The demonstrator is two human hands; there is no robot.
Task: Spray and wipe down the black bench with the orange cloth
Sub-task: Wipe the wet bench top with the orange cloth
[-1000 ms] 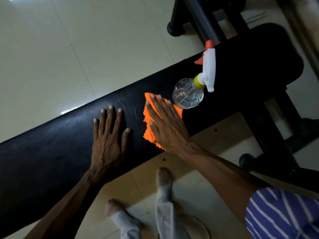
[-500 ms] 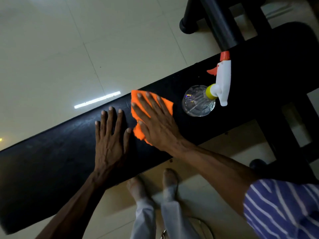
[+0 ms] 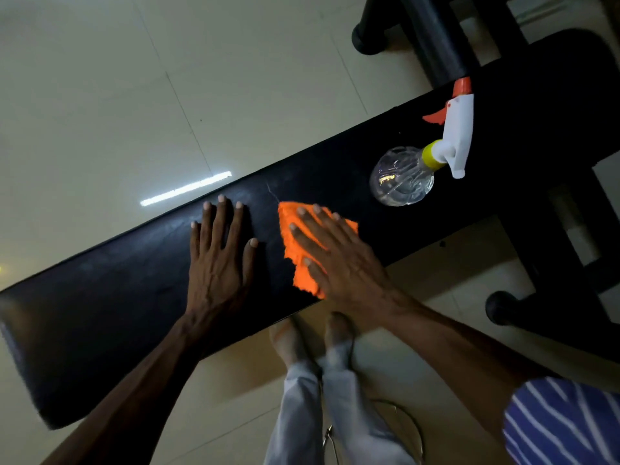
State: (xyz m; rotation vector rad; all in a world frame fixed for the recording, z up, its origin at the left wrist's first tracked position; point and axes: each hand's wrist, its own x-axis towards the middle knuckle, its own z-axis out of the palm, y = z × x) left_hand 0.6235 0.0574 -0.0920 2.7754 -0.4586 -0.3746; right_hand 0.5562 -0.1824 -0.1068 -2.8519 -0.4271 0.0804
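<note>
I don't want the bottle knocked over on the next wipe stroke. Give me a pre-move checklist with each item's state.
1. Orange cloth lies flat under the right hand: ok.
2. Left hand is pressed flat on the black bench, clear of the cloth: ok.
3. Spray bottle stands apart from the cloth and from both hands: ok.
4. Bottle stands upright: ok.
5. Bench surface is wet with spray: cannot tell, too dark.
6. Bench to the left of the left hand is free of objects: ok.
</note>
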